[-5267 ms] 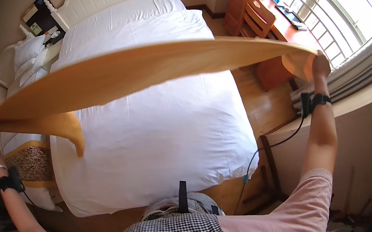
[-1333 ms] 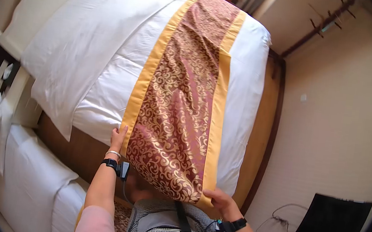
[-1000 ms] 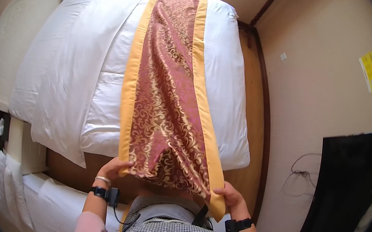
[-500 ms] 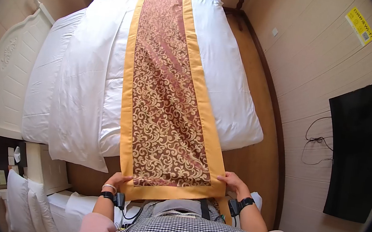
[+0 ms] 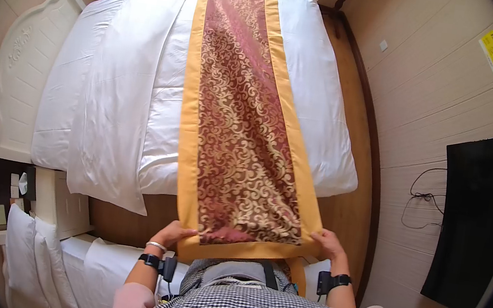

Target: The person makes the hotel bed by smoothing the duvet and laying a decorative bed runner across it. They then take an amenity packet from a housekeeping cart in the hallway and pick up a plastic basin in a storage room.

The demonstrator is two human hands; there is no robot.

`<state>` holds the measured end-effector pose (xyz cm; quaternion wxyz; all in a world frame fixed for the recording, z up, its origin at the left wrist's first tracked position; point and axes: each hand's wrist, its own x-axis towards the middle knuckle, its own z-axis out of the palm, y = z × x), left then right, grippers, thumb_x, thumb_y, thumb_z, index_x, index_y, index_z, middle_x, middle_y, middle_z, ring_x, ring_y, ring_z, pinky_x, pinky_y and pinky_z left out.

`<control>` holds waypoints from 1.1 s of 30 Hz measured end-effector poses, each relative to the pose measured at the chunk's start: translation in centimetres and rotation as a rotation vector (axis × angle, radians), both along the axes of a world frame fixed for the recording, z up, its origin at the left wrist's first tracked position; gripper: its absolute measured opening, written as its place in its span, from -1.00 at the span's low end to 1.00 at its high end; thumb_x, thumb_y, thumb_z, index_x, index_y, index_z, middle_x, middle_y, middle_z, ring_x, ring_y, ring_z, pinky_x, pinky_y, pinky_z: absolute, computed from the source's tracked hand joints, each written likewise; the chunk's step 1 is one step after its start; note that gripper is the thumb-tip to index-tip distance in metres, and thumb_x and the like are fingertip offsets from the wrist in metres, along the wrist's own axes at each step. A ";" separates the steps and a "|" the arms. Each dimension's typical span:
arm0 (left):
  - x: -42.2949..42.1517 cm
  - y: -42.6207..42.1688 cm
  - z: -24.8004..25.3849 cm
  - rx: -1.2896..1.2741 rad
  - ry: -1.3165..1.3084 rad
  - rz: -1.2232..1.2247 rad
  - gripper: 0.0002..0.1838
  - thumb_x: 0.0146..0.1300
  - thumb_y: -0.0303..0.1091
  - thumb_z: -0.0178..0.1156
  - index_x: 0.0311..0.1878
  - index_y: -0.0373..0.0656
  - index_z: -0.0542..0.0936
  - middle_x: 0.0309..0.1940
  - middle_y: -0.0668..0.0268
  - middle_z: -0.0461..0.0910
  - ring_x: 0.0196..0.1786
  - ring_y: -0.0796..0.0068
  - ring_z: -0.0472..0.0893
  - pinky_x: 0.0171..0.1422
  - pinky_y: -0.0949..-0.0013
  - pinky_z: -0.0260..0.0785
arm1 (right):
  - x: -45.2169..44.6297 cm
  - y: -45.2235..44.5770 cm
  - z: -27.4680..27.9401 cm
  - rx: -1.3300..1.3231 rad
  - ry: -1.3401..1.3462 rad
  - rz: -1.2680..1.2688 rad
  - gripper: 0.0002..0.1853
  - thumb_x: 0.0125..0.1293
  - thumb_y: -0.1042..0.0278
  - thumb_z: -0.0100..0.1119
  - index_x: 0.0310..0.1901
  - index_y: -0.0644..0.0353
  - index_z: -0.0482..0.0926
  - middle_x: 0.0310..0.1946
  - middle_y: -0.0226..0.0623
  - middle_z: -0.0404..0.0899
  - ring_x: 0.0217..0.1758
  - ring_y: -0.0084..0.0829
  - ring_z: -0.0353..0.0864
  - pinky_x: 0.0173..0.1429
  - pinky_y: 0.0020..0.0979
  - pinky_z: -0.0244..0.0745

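A brown bed runner (image 5: 246, 154) with cream scrolls and a yellow border lies across the white bed (image 5: 164, 118). Its near end stretches off the mattress toward my waist. My left hand (image 5: 178, 234) pinches the left corner of this end by the yellow border. At the right corner, my right hand (image 5: 327, 242) is closed on the border in the same way. Between my hands the edge hangs fairly taut, with slight wrinkles in the pattern. The far end rests on the far side of the bed.
A white headboard (image 5: 26, 75) stands at the left, with a nightstand (image 5: 66, 202) near it. Behind me is another bed with white pillows (image 5: 25, 249). A black television (image 5: 474, 221) with dangling cables hangs on the right wall. Wooden floor (image 5: 341, 213) shows along the bed's foot.
Both hands have shifted slightly right in view with the runner's near end, and the runner now lies further right in the picture. The view itself has also moved. Both hands keep their hold.
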<state>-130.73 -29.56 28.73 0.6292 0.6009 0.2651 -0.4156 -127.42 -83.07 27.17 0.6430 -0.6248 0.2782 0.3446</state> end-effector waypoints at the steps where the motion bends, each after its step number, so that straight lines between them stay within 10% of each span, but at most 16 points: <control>1: -0.6 1.9 0.8 0.070 0.055 -0.008 -0.62 0.07 -0.27 0.36 -0.13 -0.36 0.62 -0.28 0.26 0.65 -0.26 0.50 0.61 -0.16 0.42 0.45 | -0.8 0.9 -1.6 0.006 0.052 0.080 -0.76 0.24 0.35 0.23 -0.10 0.27 0.57 -0.25 -0.39 0.63 -0.22 -0.53 0.59 -0.10 -0.44 0.49; 9: -3.0 8.3 -0.7 0.290 0.049 -0.092 -0.63 0.08 -0.29 0.36 -0.13 -0.36 0.62 -0.31 0.28 0.64 -0.29 0.50 0.58 -0.13 0.41 0.44 | -1.1 5.9 -4.5 -0.018 0.238 0.153 -0.78 0.20 0.35 0.25 -0.15 0.25 0.60 -0.31 -0.36 0.63 -0.29 -0.51 0.58 -0.17 -0.43 0.48; 11: -4.4 9.7 -4.4 0.354 0.203 -0.209 -0.63 0.03 -0.26 0.38 -0.17 -0.36 0.63 -0.33 0.21 0.66 -0.30 0.33 0.62 -0.12 0.31 0.45 | -1.7 5.9 -6.2 -0.302 0.189 0.317 -0.81 0.16 0.40 0.25 -0.19 0.25 0.61 -0.31 -0.31 0.65 -0.27 -0.46 0.60 -0.15 -0.40 0.50; 13: -4.8 9.8 -7.2 0.664 0.039 -0.977 -0.55 -0.06 -0.16 0.41 -0.16 -0.30 0.64 -0.26 0.07 0.66 -0.19 0.08 0.64 -0.06 0.19 0.46 | -2.8 5.6 -7.1 -0.734 0.074 0.586 -0.86 0.10 0.44 0.26 -0.28 0.24 0.64 -0.34 -0.28 0.65 -0.32 -0.44 0.61 -0.20 -0.39 0.52; 16: -3.4 7.0 -6.8 0.903 0.024 -0.865 -0.58 -0.02 -0.15 0.34 -0.17 -0.28 0.64 -0.18 -0.02 0.62 -0.07 -0.01 0.59 0.04 0.13 0.45 | -5.0 4.0 -6.7 -0.934 -0.036 0.509 -0.91 0.04 0.46 0.25 -0.38 0.22 0.66 -0.38 -0.25 0.66 -0.39 -0.42 0.62 -0.26 -0.39 0.54; 20: 3.4 0.2 -4.4 1.021 -0.174 -0.774 -0.50 0.10 -0.29 0.22 0.12 -0.23 0.45 0.14 -0.03 0.42 0.17 0.02 0.46 0.15 0.15 0.39 | -9.1 -0.6 -7.5 -0.456 0.344 0.112 -0.84 0.18 0.33 0.20 -0.23 0.17 0.63 -0.35 -0.26 0.66 -0.39 -0.44 0.67 -0.29 -0.34 0.57; 24: 10.1 -7.1 -6.8 1.198 -0.808 -0.774 -0.36 0.10 -0.37 0.18 0.30 -0.12 0.26 0.36 0.02 0.14 0.36 0.03 0.22 0.27 0.16 0.28 | -12.8 -3.4 -2.2 -0.450 0.354 -0.074 -0.78 0.28 0.27 0.09 -0.10 0.14 0.56 -0.34 -0.28 0.66 -0.35 -0.44 0.68 -0.28 -0.37 0.55; 27: 15.1 -12.4 -5.7 1.339 -0.775 -0.813 -0.39 0.19 -0.24 0.07 0.32 -0.14 0.24 0.36 0.01 0.13 0.42 0.07 0.10 0.33 0.04 0.17 | -17.0 -6.9 -0.4 -0.416 0.381 -0.219 -0.78 0.30 0.25 0.06 -0.11 0.13 0.57 -0.31 -0.28 0.66 -0.29 -0.44 0.68 -0.25 -0.38 0.54; 29: 14.5 -12.6 -4.2 1.019 -0.385 -0.814 -0.35 0.21 -0.11 0.04 0.34 -0.15 0.24 0.40 0.06 0.10 0.41 -0.02 0.11 0.43 0.06 0.04 | -20.7 -8.9 1.0 -0.424 0.411 -0.306 -0.77 0.31 0.23 0.06 -0.11 0.14 0.57 -0.31 -0.28 0.66 -0.27 -0.43 0.67 -0.25 -0.38 0.53; 31: 13.9 -14.6 -0.2 0.640 -0.123 -1.782 -0.37 0.16 -0.03 0.10 0.22 -0.24 0.41 0.32 0.17 0.29 0.25 0.25 0.42 0.34 0.16 0.20 | -23.4 -12.4 0.8 -0.423 0.414 -0.395 -0.77 0.31 0.22 0.07 -0.13 0.15 0.57 -0.34 -0.32 0.66 -0.33 -0.46 0.67 -0.31 -0.42 0.52; 33: 13.1 -16.7 0.1 0.301 0.072 -1.929 -0.41 0.17 -0.03 0.09 0.18 -0.22 0.42 0.24 0.18 0.33 0.18 0.26 0.45 0.26 0.16 0.24 | -27.0 -14.2 1.7 -0.419 0.448 -0.528 -0.77 0.31 0.24 0.05 -0.14 0.18 0.57 -0.34 -0.29 0.67 -0.35 -0.44 0.68 -0.31 -0.38 0.54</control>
